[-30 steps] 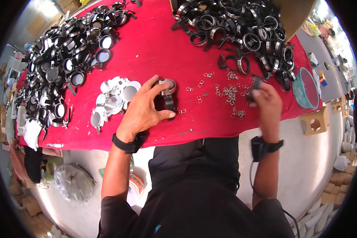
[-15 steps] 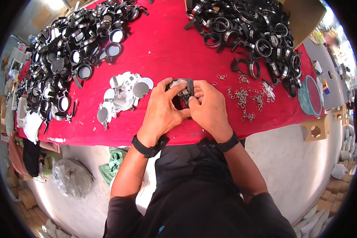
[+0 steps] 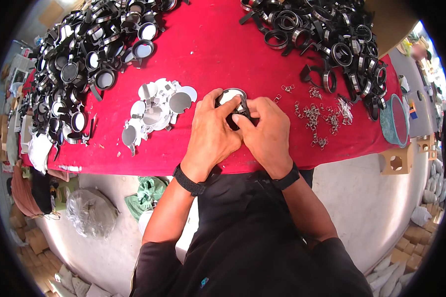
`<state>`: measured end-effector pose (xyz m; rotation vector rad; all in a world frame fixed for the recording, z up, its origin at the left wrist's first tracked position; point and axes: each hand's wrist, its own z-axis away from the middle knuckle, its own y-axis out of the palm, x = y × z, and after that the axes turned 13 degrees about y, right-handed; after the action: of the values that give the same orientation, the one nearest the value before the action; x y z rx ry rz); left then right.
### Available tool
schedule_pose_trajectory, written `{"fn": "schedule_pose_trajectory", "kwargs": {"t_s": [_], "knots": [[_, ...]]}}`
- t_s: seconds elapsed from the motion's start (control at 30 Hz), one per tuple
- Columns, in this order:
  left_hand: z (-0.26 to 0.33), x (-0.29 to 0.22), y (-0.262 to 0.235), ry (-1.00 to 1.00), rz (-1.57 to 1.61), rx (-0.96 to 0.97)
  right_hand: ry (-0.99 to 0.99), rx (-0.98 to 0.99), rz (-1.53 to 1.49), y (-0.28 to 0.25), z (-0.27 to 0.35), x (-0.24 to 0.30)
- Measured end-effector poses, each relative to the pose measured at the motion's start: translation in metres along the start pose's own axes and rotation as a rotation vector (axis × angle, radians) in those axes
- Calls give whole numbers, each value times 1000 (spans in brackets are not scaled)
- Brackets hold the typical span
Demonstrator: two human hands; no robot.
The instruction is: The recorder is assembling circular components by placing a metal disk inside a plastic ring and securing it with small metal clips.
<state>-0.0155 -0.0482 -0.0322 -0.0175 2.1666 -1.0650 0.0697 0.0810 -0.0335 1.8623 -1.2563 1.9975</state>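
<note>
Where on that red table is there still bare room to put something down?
Bare red cloth runs up the middle, between the black ring heap on the left and the one at top right. A strip near the front-left edge is open. Round discs and metal clips crowd the hands' sides.

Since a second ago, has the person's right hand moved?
Yes. The right hand left the small metal clips on the red cloth and went left to join the left hand on the round black ring.

Bright even daylight, sharp centre, fisheye bending, black vignette corners
</note>
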Motion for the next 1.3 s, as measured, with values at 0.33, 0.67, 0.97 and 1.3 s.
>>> {"fn": "schedule_pose_trajectory", "kwargs": {"t_s": [0.33, 0.67, 0.97, 1.3], "knots": [[-1, -5, -10, -49, 79, 53, -128, -17, -106, -35, 14, -16], [3, 15, -53, -101, 1261, 47, 164, -92, -308, -69, 27, -70], [-93, 89, -171, 115, 406, -80, 224, -112, -390, -61, 29, -92], [-147, 171, -172, -237, -7, -430, 156, -114, -311, -61, 34, -90]]}}
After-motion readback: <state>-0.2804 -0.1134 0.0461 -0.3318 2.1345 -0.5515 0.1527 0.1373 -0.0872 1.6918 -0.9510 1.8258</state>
